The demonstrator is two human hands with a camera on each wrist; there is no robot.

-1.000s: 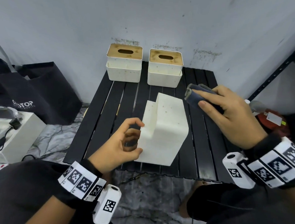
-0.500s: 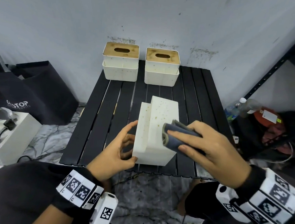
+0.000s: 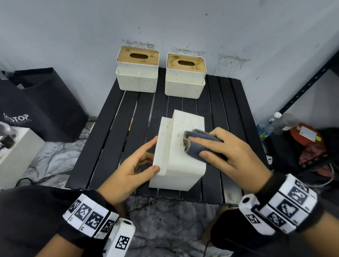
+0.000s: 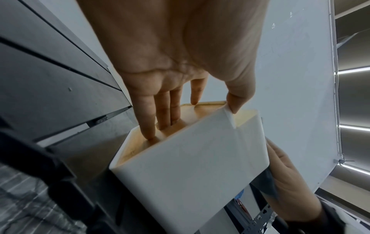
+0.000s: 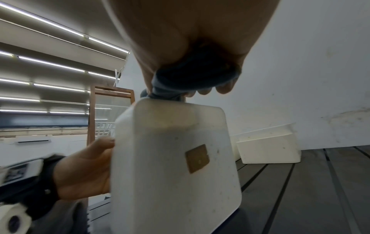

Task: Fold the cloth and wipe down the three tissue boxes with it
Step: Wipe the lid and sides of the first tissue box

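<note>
Nearest us, on the front half of the black slatted table (image 3: 110, 129), the white tissue box (image 3: 179, 167) lies tipped on its side. Our left hand (image 3: 133, 168) steadies it, thumb on the near corner. The left wrist view adds what the head view hides: straight fingers (image 4: 149, 121) pressed flat on the brown lid face. Our right hand (image 3: 229, 156) grips the folded grey cloth (image 3: 198, 144) and presses it on the box's upturned side; the right wrist view shows a brown square patch (image 5: 197, 158) on the box's end face. Farther back, two upright tissue boxes (image 3: 137, 71) (image 3: 185, 75) stand side by side against the wall.
</note>
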